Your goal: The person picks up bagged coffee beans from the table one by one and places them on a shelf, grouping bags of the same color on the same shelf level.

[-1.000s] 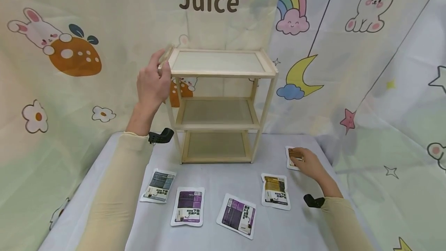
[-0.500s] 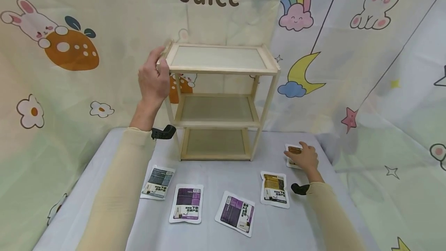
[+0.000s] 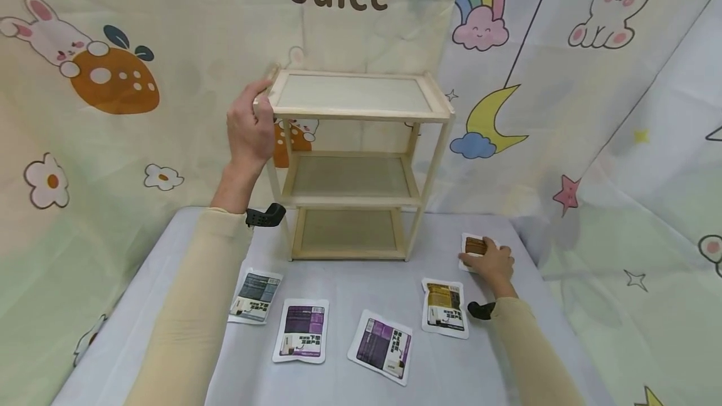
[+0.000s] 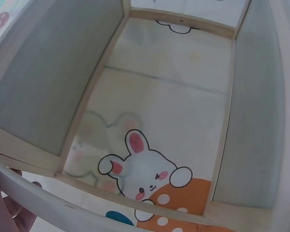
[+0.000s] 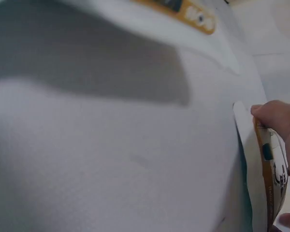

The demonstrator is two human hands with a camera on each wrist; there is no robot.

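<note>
At the upper left corner of a three-tier wooden shelf rack (image 3: 361,115), my left hand (image 3: 249,124) grips the raised side rail. In the left wrist view the rack's pale frame (image 4: 275,220) fills the picture, with some fingers curled under a rail at lower left. Far right on the table, my right hand (image 3: 493,265) holds a white pouch with a brown label (image 3: 475,245) between thumb and fingers. The right wrist view has the thumb (image 5: 275,116) on one edge of that pouch (image 5: 273,169), which looks slightly tilted. The hand covers part of its label.
On the white tablecloth (image 3: 350,287) lie a yellow-labelled pouch (image 3: 445,307), two purple-labelled pouches (image 3: 300,331) and a grey-green-labelled pouch (image 3: 256,296). The rack stands at the table's back, before a printed cloth backdrop (image 3: 209,30).
My right hand has shifted left over the brown-labelled pouch, spread its fingers, then closed them on its sides. The left hand stays on the rack. The head view has tilted slightly.
</note>
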